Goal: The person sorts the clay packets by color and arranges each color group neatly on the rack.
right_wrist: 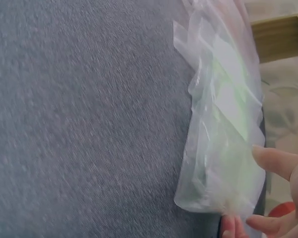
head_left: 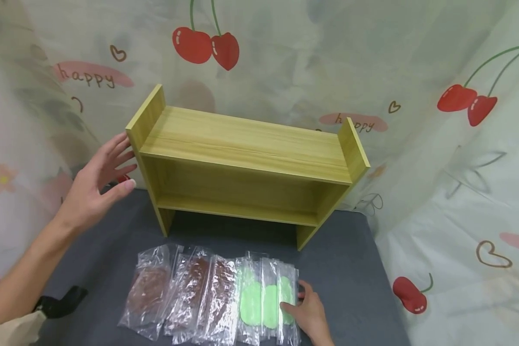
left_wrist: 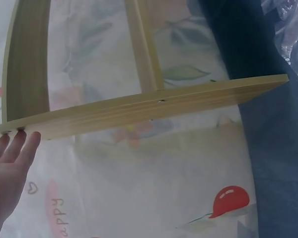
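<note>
Glossily crinkled clear bags (head_left: 222,298)

shelf (head_left: 246,149) on table (head_left: 350,269), bags (head_left: 222,288) in a row before it, curtain (head_left: 285,57) behind and at both sides

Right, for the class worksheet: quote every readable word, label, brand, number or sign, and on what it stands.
"happy": cherry-print backdrop, upper-left pink patch.
"h…ppy": backdrop, right-hand pink patch, partly hidden by the wooden shelf.
"appy": backdrop, sideways in the left wrist view, cut off by the frame edge.
Nothing readable on the shelf or plastic bags.
</note>
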A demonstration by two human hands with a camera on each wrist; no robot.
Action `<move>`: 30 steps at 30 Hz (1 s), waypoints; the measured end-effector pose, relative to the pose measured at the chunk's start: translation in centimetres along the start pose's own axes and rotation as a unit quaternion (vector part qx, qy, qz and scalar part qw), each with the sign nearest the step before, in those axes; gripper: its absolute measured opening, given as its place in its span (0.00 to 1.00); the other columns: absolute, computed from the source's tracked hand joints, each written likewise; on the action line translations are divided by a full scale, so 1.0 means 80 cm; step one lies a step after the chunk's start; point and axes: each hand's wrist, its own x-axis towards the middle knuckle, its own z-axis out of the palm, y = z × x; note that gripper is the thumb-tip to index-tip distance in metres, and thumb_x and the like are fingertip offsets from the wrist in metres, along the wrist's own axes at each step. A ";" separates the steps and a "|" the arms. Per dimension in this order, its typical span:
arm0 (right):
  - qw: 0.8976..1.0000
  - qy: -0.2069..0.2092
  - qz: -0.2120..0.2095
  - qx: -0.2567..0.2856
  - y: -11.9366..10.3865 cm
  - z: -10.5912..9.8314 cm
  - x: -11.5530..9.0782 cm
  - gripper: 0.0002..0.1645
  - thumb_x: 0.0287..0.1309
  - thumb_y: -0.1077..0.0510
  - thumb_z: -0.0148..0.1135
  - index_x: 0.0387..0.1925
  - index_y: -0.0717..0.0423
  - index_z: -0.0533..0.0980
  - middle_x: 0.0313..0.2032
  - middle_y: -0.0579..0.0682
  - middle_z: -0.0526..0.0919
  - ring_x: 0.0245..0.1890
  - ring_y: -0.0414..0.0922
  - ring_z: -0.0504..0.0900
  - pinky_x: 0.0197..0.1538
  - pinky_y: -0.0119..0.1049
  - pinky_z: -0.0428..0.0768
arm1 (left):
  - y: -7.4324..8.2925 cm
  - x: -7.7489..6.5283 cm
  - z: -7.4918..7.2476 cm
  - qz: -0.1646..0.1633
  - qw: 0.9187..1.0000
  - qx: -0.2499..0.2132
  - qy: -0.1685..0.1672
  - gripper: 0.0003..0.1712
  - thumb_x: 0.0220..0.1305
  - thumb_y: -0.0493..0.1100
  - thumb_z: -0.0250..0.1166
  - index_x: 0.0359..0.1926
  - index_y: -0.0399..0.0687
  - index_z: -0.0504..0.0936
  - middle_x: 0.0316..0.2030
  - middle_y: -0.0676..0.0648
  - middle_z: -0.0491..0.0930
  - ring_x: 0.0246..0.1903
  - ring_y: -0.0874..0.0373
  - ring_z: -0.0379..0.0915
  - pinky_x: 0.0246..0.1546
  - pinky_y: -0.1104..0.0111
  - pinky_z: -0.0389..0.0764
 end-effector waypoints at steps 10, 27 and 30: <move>0.999 0.036 -0.015 -0.024 0.000 0.016 -0.007 0.60 0.38 0.49 0.83 0.70 0.63 0.62 0.45 0.57 0.76 0.42 0.52 0.77 0.44 0.51 0.77 | 0.016 0.022 -0.006 -0.026 0.995 -0.099 0.013 0.42 0.63 0.24 0.58 0.76 0.45 0.57 0.74 0.41 0.58 0.69 0.54 0.60 0.59 0.77 0.69; 0.997 0.066 -0.037 -0.004 0.007 0.035 -0.007 0.57 0.39 0.52 0.82 0.70 0.60 0.63 0.46 0.60 0.80 0.46 0.57 0.80 0.45 0.55 0.77 | 0.026 0.056 -0.025 -0.092 0.995 0.037 -0.023 0.31 0.74 0.39 0.55 0.75 0.56 0.64 0.73 0.50 0.61 0.66 0.61 0.64 0.54 0.82 0.68; 0.998 0.056 -0.042 0.001 0.009 0.032 -0.006 0.56 0.42 0.51 0.81 0.71 0.58 0.62 0.44 0.57 0.80 0.39 0.52 0.79 0.39 0.50 0.77 | 0.025 0.064 -0.026 -0.107 0.993 0.035 -0.031 0.28 0.77 0.41 0.52 0.75 0.56 0.64 0.71 0.47 0.64 0.59 0.67 0.70 0.50 0.82 0.71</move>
